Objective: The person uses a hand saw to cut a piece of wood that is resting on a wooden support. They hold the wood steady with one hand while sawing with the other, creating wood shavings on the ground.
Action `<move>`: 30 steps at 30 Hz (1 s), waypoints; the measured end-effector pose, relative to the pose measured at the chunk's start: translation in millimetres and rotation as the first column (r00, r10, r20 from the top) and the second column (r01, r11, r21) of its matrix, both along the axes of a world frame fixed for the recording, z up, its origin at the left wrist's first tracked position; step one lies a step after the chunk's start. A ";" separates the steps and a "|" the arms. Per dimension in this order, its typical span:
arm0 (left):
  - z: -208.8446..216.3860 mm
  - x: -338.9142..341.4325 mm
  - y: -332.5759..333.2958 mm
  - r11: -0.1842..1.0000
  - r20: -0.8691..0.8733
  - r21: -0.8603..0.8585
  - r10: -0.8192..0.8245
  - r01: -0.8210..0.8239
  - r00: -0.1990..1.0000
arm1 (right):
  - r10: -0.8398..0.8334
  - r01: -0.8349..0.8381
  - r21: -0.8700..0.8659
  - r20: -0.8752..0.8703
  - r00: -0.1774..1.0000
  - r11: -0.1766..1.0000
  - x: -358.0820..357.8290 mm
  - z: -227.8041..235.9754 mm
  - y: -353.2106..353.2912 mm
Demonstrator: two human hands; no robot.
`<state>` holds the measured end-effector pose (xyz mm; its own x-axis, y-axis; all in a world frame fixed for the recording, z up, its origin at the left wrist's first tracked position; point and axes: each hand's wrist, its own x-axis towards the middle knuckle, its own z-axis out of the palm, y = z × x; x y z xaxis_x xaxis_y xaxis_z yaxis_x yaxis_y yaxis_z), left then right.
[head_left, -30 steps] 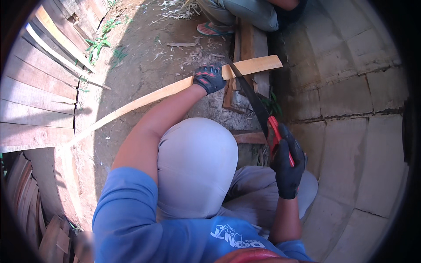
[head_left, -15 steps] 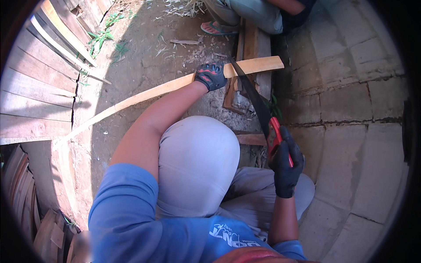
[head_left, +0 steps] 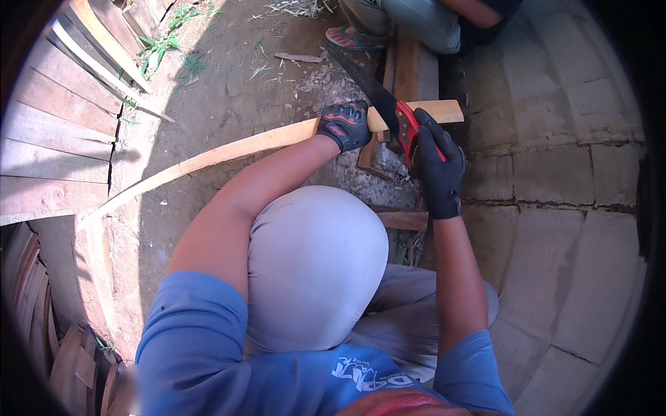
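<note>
A long, pale wooden strip [head_left: 236, 148] runs from the lower left up to the right, its right part over a wooden block [head_left: 375, 158]. My left hand [head_left: 344, 127], in a black glove with red trim, is closed around the strip just left of the cutting place. In my black-gloved right hand [head_left: 440, 166] is the red handle of a hand saw [head_left: 368, 83]. Its dark blade lies across the strip, the tip pointing far and left. The strip's right end [head_left: 442, 110] reaches past the saw. Where teeth meet wood is partly hidden.
Beyond the strip another person crouches, a sandalled foot [head_left: 354, 37] beside long beams [head_left: 416, 73]. A block wall [head_left: 555, 173] stands on the right. Wooden boards [head_left: 59, 152] lean at the left, with more planks [head_left: 73, 367] stacked at lower left. Sawdust and wood scraps lie on the ground.
My right hand has pushed the saw forward, away from me, so its handle is now near the strip. My left hand keeps its hold; the whole view has shifted slightly.
</note>
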<state>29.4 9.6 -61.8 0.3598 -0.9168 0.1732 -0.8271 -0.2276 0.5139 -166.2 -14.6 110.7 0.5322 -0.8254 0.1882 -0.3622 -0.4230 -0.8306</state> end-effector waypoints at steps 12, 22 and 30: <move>0.5 1.8 1.0 0.999 -0.014 0.047 -0.022 0.022 1.000 | -0.093 0.093 -0.038 0.018 0.996 0.995 51.6 -68.1 -48.1; 8.0 0.8 1.1 0.999 -0.003 0.049 -0.010 0.010 1.000 | -0.051 0.051 -0.010 -0.015 0.999 0.999 43.3 -62.2 -25.2; 1.9 3.2 -0.3 0.994 -0.014 0.108 -0.034 0.035 0.999 | -0.097 0.096 0.032 0.015 0.995 0.995 27.3 -58.7 -4.6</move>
<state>32.6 9.3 -59.9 0.3290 -0.9419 0.0679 -0.8293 -0.2538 0.4979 -139.0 -19.3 52.0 0.4469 -0.8784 0.1697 -0.3863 -0.3605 -0.8490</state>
